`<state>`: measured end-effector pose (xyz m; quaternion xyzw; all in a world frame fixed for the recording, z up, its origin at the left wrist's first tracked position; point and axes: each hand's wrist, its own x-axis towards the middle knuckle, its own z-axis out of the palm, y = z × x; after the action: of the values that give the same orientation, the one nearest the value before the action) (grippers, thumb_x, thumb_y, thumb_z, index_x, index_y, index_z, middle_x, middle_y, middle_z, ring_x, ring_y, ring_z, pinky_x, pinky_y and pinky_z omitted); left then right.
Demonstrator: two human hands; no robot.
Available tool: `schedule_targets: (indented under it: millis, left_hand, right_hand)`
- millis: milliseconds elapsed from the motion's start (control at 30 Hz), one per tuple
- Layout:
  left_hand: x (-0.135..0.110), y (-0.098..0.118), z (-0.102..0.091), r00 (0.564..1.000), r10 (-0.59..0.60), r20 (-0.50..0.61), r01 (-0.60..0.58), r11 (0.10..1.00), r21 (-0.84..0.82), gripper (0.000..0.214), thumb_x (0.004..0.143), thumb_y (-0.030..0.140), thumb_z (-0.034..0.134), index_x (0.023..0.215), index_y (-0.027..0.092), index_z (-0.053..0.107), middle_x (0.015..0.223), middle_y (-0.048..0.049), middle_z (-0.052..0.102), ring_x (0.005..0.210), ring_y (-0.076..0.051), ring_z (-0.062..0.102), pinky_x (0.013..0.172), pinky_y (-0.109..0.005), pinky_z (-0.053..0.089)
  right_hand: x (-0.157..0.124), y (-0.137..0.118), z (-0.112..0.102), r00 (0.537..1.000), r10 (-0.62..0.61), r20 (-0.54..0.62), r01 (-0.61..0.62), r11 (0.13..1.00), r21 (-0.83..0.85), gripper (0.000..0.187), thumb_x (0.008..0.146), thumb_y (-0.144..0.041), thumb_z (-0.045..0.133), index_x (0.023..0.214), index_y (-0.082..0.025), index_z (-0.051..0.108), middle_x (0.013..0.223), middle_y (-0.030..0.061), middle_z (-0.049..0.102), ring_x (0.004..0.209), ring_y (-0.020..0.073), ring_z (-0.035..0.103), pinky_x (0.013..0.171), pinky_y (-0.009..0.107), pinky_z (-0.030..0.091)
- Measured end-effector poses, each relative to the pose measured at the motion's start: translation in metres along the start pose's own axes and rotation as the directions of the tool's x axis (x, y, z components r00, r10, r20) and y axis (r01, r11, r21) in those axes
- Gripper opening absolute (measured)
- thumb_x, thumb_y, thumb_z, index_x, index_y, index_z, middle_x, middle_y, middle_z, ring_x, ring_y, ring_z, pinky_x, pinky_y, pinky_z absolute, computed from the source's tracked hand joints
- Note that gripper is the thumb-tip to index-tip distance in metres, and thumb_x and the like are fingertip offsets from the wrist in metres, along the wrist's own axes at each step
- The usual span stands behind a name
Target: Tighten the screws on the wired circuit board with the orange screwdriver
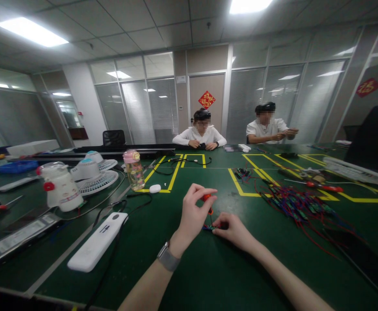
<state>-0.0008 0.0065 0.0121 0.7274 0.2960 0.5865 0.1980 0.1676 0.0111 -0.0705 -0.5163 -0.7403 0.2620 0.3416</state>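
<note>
My left hand [191, 212], with a watch on its wrist, is closed around the orange handle of a small screwdriver [210, 211]. Its thin shaft points down at a small green circuit board [208, 227] low over the green table. My right hand [233, 232] pinches that board at its right end, with the fingers partly covering it. Whether the tip touches a screw is too small to tell. To the right lies a tangled pile of similar boards with red and blue wires [294, 203].
A white power bank-like device [98, 244] and black cables lie left. Behind them stand a pink-lidded bottle [133, 170], a white bottle [59, 185] and white fans [96, 182]. A red-handled screwdriver [325, 186] and a keyboard [359, 170] lie right. Two people sit across the table.
</note>
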Motion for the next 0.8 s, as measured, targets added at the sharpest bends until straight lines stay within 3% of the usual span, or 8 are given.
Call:
schedule_targets:
  millis: [200, 367, 533, 700, 800]
  left_hand:
    - [0.0009, -0.0012, -0.0039, 0.991, -0.009, 0.133, 0.024, 0.993, -0.112, 0.033, 0.097, 0.017, 0.043, 0.124, 0.023, 0.062, 0.115, -0.0072, 0.062, 0.103, -0.017, 0.061, 0.089, -0.031, 0.05]
    - [-0.0005, -0.0006, -0.0027, 1.0, 0.024, 0.002, -0.024, 0.999, 0.021, 0.019, 0.086, 0.023, 0.065, 0.104, 0.021, 0.071, 0.093, -0.0039, 0.063, 0.084, -0.017, 0.061, 0.078, -0.03, 0.051]
    - [-0.0012, 0.001, -0.0009, 0.99, 0.014, 0.137, -0.005, 0.998, -0.067, 0.034, 0.097, 0.018, 0.043, 0.125, 0.023, 0.061, 0.111, -0.0067, 0.063, 0.102, -0.017, 0.06, 0.09, -0.032, 0.049]
    - [-0.0028, -0.0011, 0.0014, 1.0, 0.019, 0.019, -0.02, 0.998, 0.055, 0.021, 0.087, 0.021, 0.063, 0.107, 0.021, 0.07, 0.093, -0.0035, 0.061, 0.083, -0.015, 0.06, 0.079, -0.028, 0.05]
    - [-0.0027, -0.0011, 0.0009, 0.997, 0.003, 0.078, -0.004, 1.0, 0.018, 0.029, 0.093, 0.022, 0.053, 0.12, 0.023, 0.065, 0.105, -0.0059, 0.061, 0.094, -0.017, 0.061, 0.085, -0.03, 0.049]
  right_hand:
    - [0.0003, -0.0032, -0.0021, 1.0, 0.01, 0.01, -0.01, 1.0, -0.012, 0.008, 0.068, -0.016, 0.073, 0.076, -0.015, 0.075, 0.075, 0.0029, 0.064, 0.071, 0.0174, 0.059, 0.067, 0.027, 0.045]
    - [0.0005, -0.0029, -0.0026, 1.0, 0.015, 0.013, -0.014, 1.0, -0.015, 0.008, 0.068, -0.017, 0.074, 0.075, -0.016, 0.076, 0.074, 0.0024, 0.065, 0.07, 0.0173, 0.059, 0.066, 0.027, 0.046]
    - [0.0008, -0.0006, -0.0024, 1.0, 0.005, 0.02, -0.005, 1.0, 0.0, 0.008, 0.068, -0.017, 0.073, 0.076, -0.015, 0.075, 0.076, 0.0031, 0.065, 0.072, 0.0175, 0.06, 0.068, 0.028, 0.046]
    - [0.0014, 0.0018, -0.0012, 1.0, 0.002, 0.02, -0.002, 1.0, -0.002, 0.009, 0.068, -0.017, 0.073, 0.077, -0.016, 0.074, 0.077, 0.0029, 0.066, 0.074, 0.0178, 0.06, 0.07, 0.028, 0.047]
    - [0.0013, 0.0017, -0.0015, 1.0, -0.003, 0.019, 0.002, 1.0, 0.007, 0.009, 0.068, -0.017, 0.073, 0.077, -0.015, 0.075, 0.077, 0.0027, 0.066, 0.074, 0.0179, 0.061, 0.07, 0.028, 0.047]
